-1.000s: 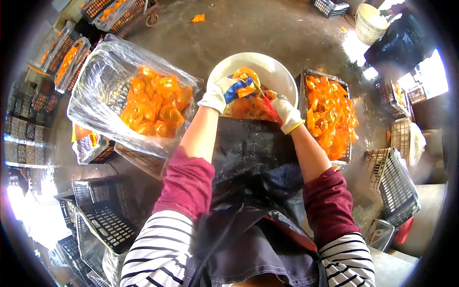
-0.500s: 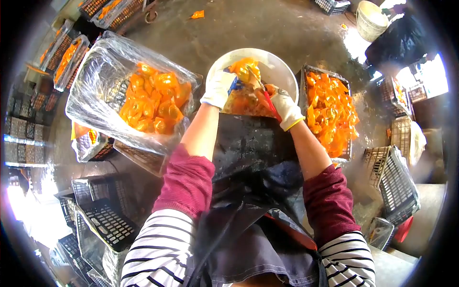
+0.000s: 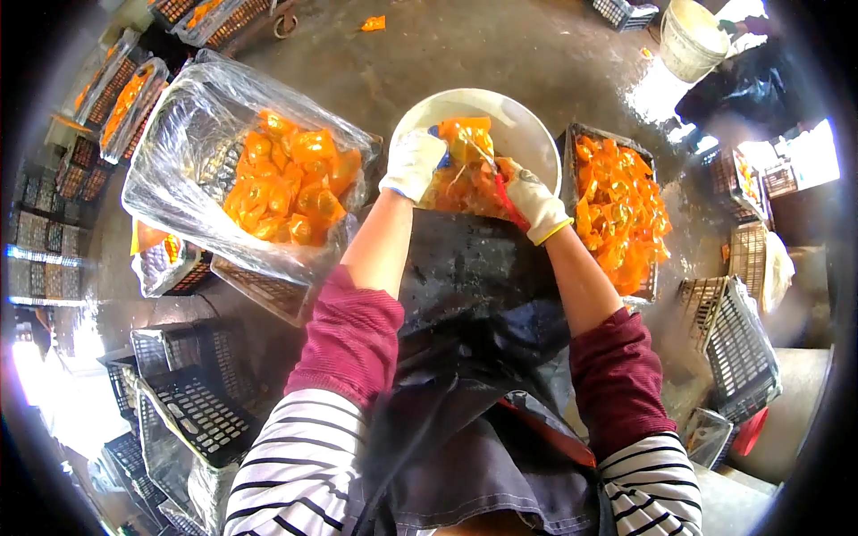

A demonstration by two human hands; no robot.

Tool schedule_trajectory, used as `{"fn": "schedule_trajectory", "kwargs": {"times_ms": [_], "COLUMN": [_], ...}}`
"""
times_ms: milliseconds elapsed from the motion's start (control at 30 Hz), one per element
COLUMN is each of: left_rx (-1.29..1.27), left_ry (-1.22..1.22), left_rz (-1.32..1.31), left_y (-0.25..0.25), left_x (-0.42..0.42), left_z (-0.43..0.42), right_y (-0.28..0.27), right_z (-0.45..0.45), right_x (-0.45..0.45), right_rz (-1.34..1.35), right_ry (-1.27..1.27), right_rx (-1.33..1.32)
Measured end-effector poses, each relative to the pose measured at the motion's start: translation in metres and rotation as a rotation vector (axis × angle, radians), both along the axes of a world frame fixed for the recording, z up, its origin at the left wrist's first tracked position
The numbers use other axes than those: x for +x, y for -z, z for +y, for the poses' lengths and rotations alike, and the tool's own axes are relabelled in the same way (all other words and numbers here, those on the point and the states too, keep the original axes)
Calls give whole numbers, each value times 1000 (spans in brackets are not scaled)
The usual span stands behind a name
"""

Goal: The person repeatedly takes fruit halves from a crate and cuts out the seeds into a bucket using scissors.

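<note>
My left hand [image 3: 415, 164], in a white glove with blue at the fingers, is closed on an orange plastic packet [image 3: 468, 136] over a round white tub [image 3: 527, 116]. My right hand [image 3: 533, 196], gloved in white with a yellow cuff, grips red-handled scissors [image 3: 510, 202]. Their thin metal blades reach up against the packet's lower right side. Below both hands, reddish-orange contents [image 3: 460, 189] lie in the tub, partly hidden by the gloves.
To the left, a plastic-lined crate [image 3: 170, 192] holds shiny orange packets [image 3: 290, 179]. Flattened orange wrappers [image 3: 617, 210] fill a crate at right. Black crates [image 3: 201, 406] stand lower left, more [image 3: 742, 348] at right. A person in dark clothing [image 3: 742, 89] is by a white bucket [image 3: 693, 40].
The packet in my left hand has tipped and now sits slightly lower with a flatter top edge. Both hands stay over the tub, the scissors still against the packet.
</note>
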State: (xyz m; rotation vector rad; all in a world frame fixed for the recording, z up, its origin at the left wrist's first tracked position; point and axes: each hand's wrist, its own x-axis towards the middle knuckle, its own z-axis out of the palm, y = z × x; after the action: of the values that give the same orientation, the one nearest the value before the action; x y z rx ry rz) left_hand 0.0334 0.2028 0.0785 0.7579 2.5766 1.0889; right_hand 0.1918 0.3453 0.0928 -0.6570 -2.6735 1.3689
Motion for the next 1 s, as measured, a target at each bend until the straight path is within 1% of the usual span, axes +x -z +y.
{"fn": "schedule_trajectory", "kwargs": {"times_ms": [100,200,300,333,400,467,500,600,700,800,900,1000], "left_rx": [-103,-2,870,1025,1046,1027,934,852,710,792,670,545], "left_ry": [-8,-89,-27,-34,-29,-20,-19,-16,-118,-112,-85,-92], "left_rz": [138,135,-640,-1089,-1183,-1219,-1078,-961,-891,-857,-682,-531], "left_y": [-22,-34,-8,7,-33,-41,-44,-36,-15,-5,6,18], "left_x": [14,15,-1,-13,15,29,33,27,13,11,3,-4], "left_z": [-1,0,8,6,10,12,12,14,16,17,16,20], "right_y": [16,16,25,20,-2,-17,-20,-9,-17,12,12,10], "right_z": [10,11,16,16,11,-2,-5,0,-2,6,6,7], "right_x": [0,-1,-3,0,5,4,3,2,3,-2,-3,-2], "right_rz": [36,-58,-82,-50,11,-60,-96,-92,-134,-82,-112,-73], "right_ry": [-111,-31,141,121,73,72,74,108,125,87,29,-30], "right_rx": [76,-245,-657,-740,-904,-711,-614,-742,-689,-712,-561,-518]}}
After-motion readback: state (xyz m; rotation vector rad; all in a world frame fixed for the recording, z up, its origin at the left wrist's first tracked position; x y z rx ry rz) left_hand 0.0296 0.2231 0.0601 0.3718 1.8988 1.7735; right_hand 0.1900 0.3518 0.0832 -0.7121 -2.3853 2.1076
